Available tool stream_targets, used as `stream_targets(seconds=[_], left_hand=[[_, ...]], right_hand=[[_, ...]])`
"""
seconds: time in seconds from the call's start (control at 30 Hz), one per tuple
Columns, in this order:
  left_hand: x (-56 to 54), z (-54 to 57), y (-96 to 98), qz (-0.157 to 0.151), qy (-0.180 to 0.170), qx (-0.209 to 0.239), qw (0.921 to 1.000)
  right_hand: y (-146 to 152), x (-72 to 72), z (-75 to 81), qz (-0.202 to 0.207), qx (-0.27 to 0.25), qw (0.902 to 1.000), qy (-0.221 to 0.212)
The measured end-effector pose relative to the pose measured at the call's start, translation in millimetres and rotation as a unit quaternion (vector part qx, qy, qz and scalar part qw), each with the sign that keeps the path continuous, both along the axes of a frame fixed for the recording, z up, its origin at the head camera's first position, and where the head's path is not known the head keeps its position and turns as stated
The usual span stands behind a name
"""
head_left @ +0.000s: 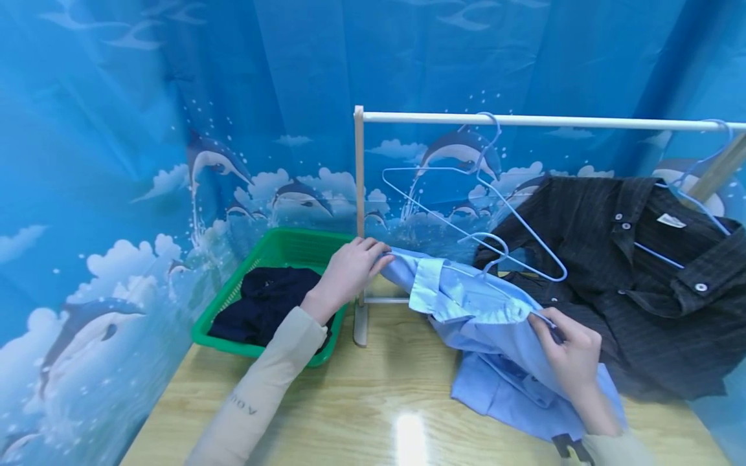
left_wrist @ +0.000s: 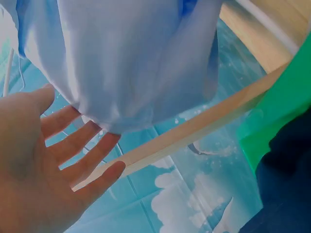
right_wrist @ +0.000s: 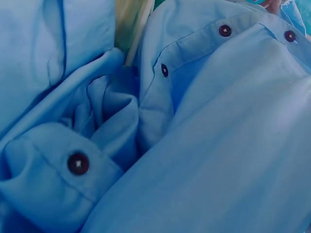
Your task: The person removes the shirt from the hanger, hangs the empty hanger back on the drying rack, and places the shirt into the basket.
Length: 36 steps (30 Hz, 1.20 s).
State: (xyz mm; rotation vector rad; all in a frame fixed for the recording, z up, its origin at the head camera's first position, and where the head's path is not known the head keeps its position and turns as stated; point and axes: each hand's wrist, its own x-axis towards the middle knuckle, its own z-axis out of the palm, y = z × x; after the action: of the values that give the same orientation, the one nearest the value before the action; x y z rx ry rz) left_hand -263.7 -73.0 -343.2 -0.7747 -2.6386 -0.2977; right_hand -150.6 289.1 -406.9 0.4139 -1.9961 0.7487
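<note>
A light blue shirt [head_left: 501,336] with dark buttons [right_wrist: 78,163] hangs bunched above the table. From its collar rises the hook of a pale blue hanger [head_left: 492,246], whose body lies mostly inside the shirt. My left hand [head_left: 352,268] is at the shirt's left shoulder; in the left wrist view its fingers [left_wrist: 92,150] are spread and fairly straight, tips against the cloth edge. With thumb and fingers, my right hand [head_left: 571,353] pinches the opposite shoulder. Shirt cloth fills the right wrist view, hiding that hand there.
An unused pale blue hanger [head_left: 484,188] hangs from the white rail [head_left: 431,118], behind the shirt. To its right hangs a dark striped shirt [head_left: 606,272]. A green basket [head_left: 285,243] holding dark clothing [head_left: 274,304] stands left on the wooden table [head_left: 361,401].
</note>
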Motion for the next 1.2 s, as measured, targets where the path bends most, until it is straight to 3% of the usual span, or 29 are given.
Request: stream_targets(seconds=[0.1, 0.27, 0.47, 0.67, 0.8, 0.9, 1.07, 1.2], left_hand=[[4.2, -3.0, -0.6, -0.001, -0.011, -0.006, 0.9999], [8.5, -7.8, -6.5, -0.013, -0.004, 0.022, 0.9997], [12.7, -14.8, -16.4, -0.023, 0.01, 0.097, 0.9949], [17.7, -21.7, -27.4, -0.039, 0.053, 0.167, 0.9837], [23.4, -23.5, -35.5, -0.041, 0.093, 0.208, 0.9728], [27.9, -22.5, -42.0, -0.024, 0.125, 0.232, 0.9643], [33.2, -20.6, -55.7, 0.018, 0.171, 0.289, 0.9418], [34.8, -24.4, -70.5, 0.045, 0.184, 0.328, 0.9255]], right_hand=[[-5, -2.0, 1.2, -0.002, -0.002, 0.9998, -0.019], [-9, -6.8, 3.5, -0.022, -0.017, 0.9992, -0.028], [-13, -14.5, 9.7, -0.035, -0.032, 0.9983, -0.035], [-17, -22.0, 15.8, -0.033, -0.029, 0.9982, -0.041], [-24, -27.5, 20.3, -0.036, -0.027, 0.9977, -0.05], [-31, -30.5, 23.2, -0.038, -0.017, 0.9969, -0.066], [-41, -31.9, 26.6, -0.023, 0.009, 0.9964, -0.081], [-44, -30.1, 28.0, -0.013, 0.003, 0.9957, -0.091]])
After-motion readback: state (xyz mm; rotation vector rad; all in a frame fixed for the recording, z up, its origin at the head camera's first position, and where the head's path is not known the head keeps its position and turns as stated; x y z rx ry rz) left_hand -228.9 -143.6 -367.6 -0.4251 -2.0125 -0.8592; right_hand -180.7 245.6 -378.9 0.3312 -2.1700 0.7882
